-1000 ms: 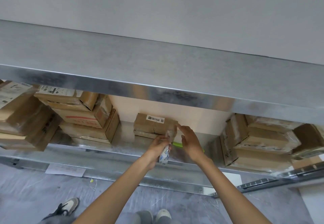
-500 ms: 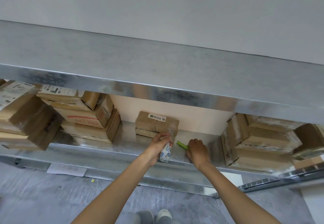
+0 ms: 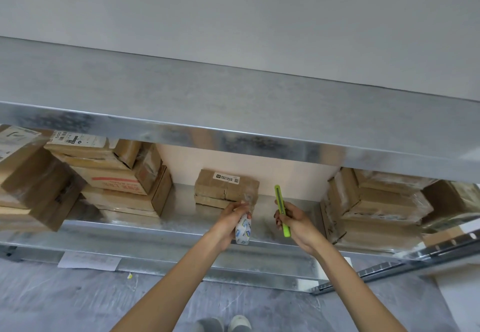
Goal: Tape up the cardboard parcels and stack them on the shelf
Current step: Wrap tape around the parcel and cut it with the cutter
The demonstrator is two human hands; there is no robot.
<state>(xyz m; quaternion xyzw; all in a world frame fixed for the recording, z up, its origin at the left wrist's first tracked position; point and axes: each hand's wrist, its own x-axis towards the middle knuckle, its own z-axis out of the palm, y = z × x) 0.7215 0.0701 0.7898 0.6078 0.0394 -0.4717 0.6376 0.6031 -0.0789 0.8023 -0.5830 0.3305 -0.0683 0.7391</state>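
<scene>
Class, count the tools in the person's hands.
2: a tape roll gripped by the left hand; a green utility knife gripped by the right hand. Neither hand seems to hide another.

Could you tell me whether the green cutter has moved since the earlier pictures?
Yes. The green cutter left the shelf; the right hand now holds it raised, right of the labelled parcel.
</scene>
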